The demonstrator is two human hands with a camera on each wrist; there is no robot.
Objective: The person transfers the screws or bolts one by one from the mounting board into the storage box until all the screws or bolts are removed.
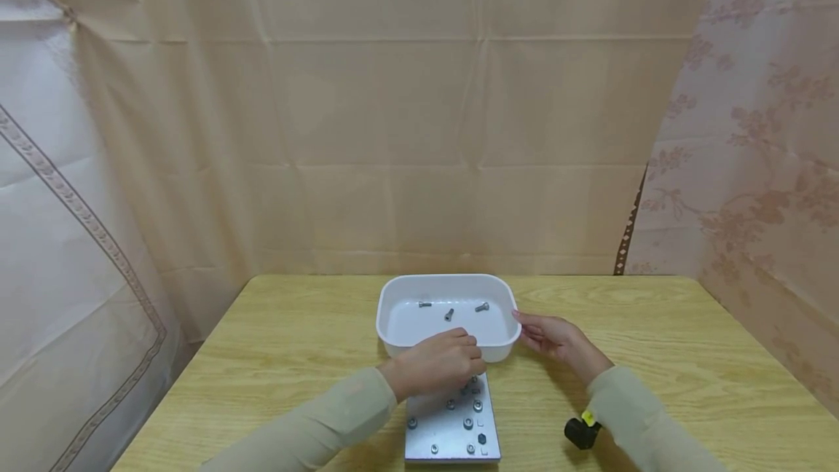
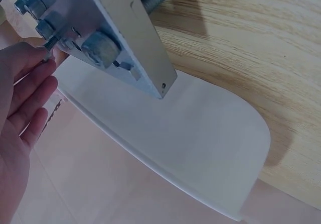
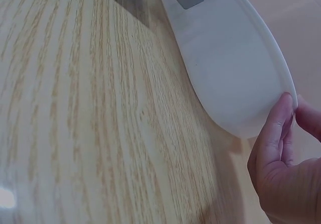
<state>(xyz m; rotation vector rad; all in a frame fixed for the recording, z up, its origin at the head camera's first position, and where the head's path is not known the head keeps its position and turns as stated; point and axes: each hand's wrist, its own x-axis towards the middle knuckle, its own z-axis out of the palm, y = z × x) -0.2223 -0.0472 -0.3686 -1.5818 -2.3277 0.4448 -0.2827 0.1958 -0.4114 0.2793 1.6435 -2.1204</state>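
My left hand point(image 1: 438, 361) pinches a small bolt point(image 2: 51, 42) between thumb and fingers, its threaded end close to the face of a metal plate point(image 1: 442, 432). Several socket-head screws point(image 2: 101, 49) stand in that plate, and in the head view the hand covers its far end. With thumb and fingertips, my right hand point(image 1: 557, 337) grips the right rim of a white plastic tray point(image 1: 387, 312). Inside the tray lie three loose bolts: one bolt point(image 1: 424, 304) at the left, another bolt point(image 1: 448, 315) in the middle and a third bolt point(image 1: 482, 307) at the right.
Both the tray and the plate are on a wooden table point(image 1: 295, 355), the plate in front of the tray. A black device with a yellow part point(image 1: 582, 431) shows by the right sleeve. Beige cloth point(image 1: 393, 108) hangs behind the table's far edge.
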